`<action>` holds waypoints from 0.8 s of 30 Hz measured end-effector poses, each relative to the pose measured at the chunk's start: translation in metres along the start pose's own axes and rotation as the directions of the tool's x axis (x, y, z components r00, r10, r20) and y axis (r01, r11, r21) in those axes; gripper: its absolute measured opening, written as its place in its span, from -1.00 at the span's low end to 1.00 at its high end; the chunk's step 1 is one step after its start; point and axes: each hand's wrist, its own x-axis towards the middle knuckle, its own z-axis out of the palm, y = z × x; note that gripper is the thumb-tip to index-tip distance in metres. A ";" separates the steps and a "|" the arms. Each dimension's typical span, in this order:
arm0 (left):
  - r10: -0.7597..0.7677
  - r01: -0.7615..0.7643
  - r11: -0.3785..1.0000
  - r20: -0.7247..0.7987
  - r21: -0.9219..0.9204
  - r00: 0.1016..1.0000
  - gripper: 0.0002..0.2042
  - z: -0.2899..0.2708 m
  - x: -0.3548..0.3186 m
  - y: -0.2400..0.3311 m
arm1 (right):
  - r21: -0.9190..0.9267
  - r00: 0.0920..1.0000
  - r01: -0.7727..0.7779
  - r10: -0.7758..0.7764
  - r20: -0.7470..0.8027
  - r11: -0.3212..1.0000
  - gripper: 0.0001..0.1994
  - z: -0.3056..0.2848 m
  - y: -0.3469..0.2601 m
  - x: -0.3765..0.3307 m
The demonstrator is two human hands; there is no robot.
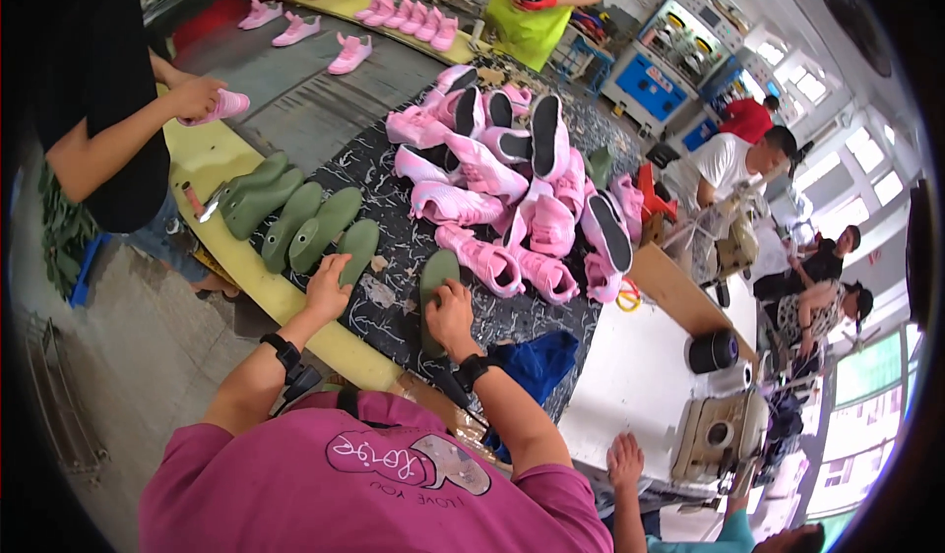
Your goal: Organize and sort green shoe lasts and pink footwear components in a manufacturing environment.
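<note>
My left hand (327, 293) is at the near end of a green shoe last (361, 248), its fingers closed against the last's lower edge. This last lies at the right end of a row of green shoe lasts (305, 218). My right hand (451, 315) grips another green shoe last (436, 272) from above, which points away from me on the dark patterned table covering. Part of that last is hidden under my fingers. Just beyond my right hand lies a heap of pink sneakers (482, 169), some with dark soles turned up.
A yellow strip (364, 350) edges the table before me. Blue cloth (539, 364) lies right of my right hand. Sewing machines (722, 433) stand at the right. Co-workers are around, one at left holding a pink sneaker (228, 105). Pink sneakers (409, 19) line the far side.
</note>
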 end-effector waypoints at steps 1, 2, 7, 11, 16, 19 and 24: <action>-0.011 0.011 1.000 0.002 -0.015 1.000 -0.46 0.000 0.001 0.002 | -0.002 1.000 -0.002 0.002 -0.005 1.000 -0.78 0.001 0.002 0.000; -0.017 0.018 0.999 0.014 -0.028 1.000 -0.47 0.000 -0.001 0.004 | -0.004 1.000 -0.014 0.014 -0.012 1.000 -0.78 -0.001 0.001 -0.001; -0.014 0.014 0.998 -0.005 -0.055 1.000 -0.47 -0.001 -0.001 0.005 | -0.004 0.999 -0.008 0.008 -0.052 1.000 -0.81 0.001 -0.001 0.002; -0.014 0.013 0.999 -0.013 -0.036 1.000 -0.47 0.001 0.002 0.009 | 0.035 0.997 -0.070 0.071 -0.037 0.997 -0.79 0.006 -0.001 0.004; 0.015 -0.016 1.000 -0.041 -0.019 0.999 -0.47 0.006 0.005 -0.001 | 0.101 0.994 -0.071 0.079 -0.076 0.992 -0.79 0.021 -0.014 0.013; -0.007 0.006 0.999 -0.032 -0.032 0.999 -0.48 0.003 0.003 0.002 | 0.097 0.995 -0.069 0.076 -0.067 0.993 -0.80 0.030 -0.029 0.015; -0.055 0.055 0.998 0.004 -0.028 0.998 -0.49 0.002 0.000 0.008 | 0.091 0.999 -0.026 0.028 -0.019 0.996 -0.82 0.042 -0.036 0.018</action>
